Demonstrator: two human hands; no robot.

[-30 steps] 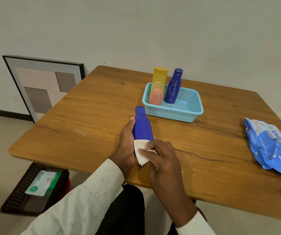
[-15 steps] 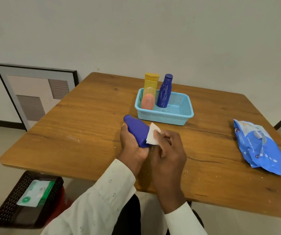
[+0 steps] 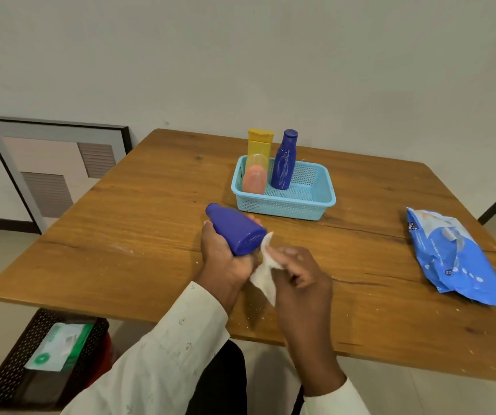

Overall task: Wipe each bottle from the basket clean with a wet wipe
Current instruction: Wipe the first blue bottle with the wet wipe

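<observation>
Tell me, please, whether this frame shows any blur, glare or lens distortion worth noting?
Head view: right hand and wet wipe slightly motion-blurred; the held blue bottle stays fairly sharp, with a soft sheen on its base; wide-angle bending shows along the table edges; lighting is even, shadows faint.

Blue bottle (image 3: 234,227) tilted, white wet wipe (image 3: 266,266) at its base.

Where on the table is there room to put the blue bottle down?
Bare wood lies left of the basket, out to the table edge, and between the basket and the wipes pack. It is crowded near the left hand and right hand.
</observation>
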